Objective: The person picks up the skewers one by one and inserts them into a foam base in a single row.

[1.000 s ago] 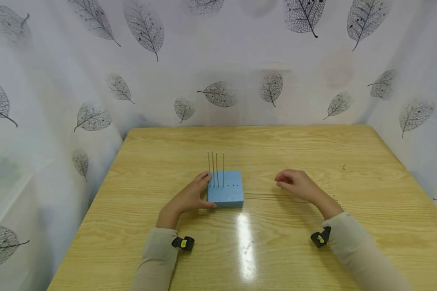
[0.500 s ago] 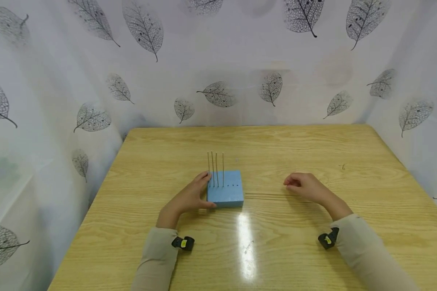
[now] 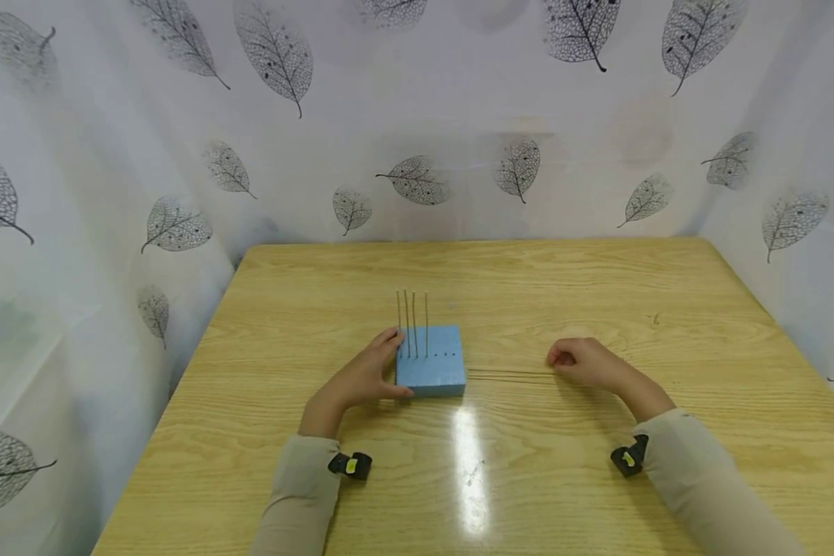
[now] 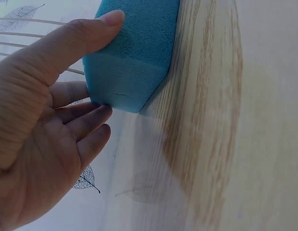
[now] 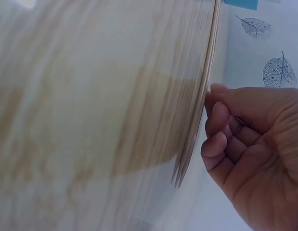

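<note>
My left hand (image 3: 357, 378) grips the left end of a blue foam block (image 3: 431, 376), thumb on the near face and fingers at the far side. Several thin bamboo skewers (image 3: 427, 324) stand upright in the block's left part, and a few bare holes run to their right. Right of the block, pointed skewers (image 5: 194, 125) lie close together on the table. My right hand (image 3: 587, 364) is over them with its fingers curled. In the right wrist view, its thumb and forefinger tips meet right at the skewers' edge; I cannot tell if they pinch one.
The wood-grain table (image 3: 306, 301) reaches back to a white curtain (image 3: 459, 100) with a dark leaf print. A strip of glare lies on the tabletop in front of the block.
My right hand has moved right along the lying skewers and come down toward them, its fingers curling in. The left hand and the block have stayed in place.
</note>
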`<state>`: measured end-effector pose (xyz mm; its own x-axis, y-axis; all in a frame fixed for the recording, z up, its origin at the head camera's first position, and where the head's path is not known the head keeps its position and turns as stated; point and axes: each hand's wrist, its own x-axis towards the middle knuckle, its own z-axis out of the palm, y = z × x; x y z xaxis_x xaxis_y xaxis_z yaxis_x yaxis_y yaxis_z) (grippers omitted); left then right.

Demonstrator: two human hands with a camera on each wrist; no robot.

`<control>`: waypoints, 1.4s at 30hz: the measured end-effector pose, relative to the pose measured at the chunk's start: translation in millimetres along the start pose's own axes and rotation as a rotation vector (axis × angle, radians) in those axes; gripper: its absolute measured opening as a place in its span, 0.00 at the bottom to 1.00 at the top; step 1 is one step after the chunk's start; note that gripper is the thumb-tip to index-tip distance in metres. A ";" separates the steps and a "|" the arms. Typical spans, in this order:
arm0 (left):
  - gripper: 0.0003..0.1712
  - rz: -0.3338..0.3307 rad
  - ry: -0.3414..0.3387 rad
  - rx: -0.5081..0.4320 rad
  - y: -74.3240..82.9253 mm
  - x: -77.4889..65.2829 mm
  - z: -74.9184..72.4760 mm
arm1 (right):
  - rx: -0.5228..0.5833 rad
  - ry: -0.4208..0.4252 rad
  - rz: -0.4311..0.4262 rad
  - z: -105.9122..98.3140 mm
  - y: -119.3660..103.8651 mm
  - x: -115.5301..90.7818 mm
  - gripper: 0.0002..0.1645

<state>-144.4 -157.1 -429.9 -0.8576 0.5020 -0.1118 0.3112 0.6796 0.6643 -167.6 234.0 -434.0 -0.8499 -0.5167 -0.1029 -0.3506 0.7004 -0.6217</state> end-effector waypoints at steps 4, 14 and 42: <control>0.57 0.005 0.003 -0.006 0.0 0.0 0.0 | -0.009 -0.004 -0.006 0.7 -0.8 2.2 0.06; 0.57 0.015 0.008 -0.014 -2.3 0.8 0.0 | -0.061 -0.008 -0.039 1.3 -2.4 7.5 0.08; 0.57 -0.004 0.000 0.020 -3.2 0.5 2.0 | -0.114 0.145 -0.086 -7.8 -24.4 12.1 0.06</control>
<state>-145.0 -158.0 -433.6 -0.8589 0.4994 -0.1139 0.3163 0.6920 0.6489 -172.4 214.6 -414.0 -0.8599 -0.5064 0.0643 -0.4592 0.7124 -0.5306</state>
